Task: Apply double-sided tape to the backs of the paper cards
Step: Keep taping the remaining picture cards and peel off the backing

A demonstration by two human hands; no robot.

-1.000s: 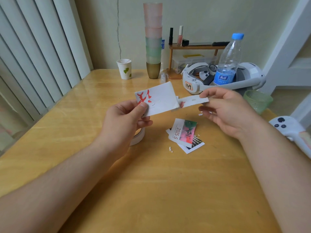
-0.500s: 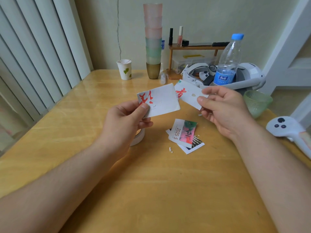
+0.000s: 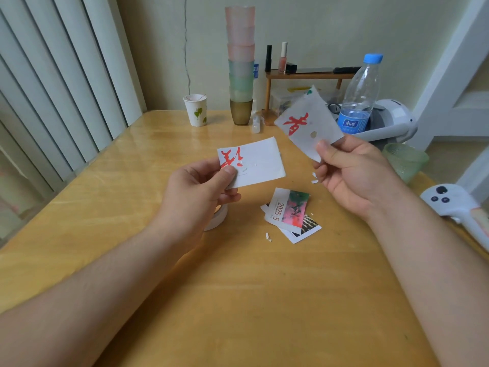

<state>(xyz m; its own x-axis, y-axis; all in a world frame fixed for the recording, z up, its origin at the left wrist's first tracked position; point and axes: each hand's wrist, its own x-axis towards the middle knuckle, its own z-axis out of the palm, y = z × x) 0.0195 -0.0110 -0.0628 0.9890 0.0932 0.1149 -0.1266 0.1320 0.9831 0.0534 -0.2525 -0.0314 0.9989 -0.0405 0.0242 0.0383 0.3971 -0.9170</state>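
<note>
Above the table (image 3: 132,207), both hands pinch one card each: left hand (image 3: 195,189), right hand (image 3: 349,176).

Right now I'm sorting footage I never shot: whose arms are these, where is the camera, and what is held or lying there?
No machine here: a person wears one camera on the head, looking down at their own bare arms. The left hand pinches a white card with red brushwork. The right hand holds up a second such card. On the wooden table lie a few printed cards, one marked 2025·5, and a tape roll half hidden under the left hand. Further back stand a paper cup, stacked tumblers and a water bottle.
</note>
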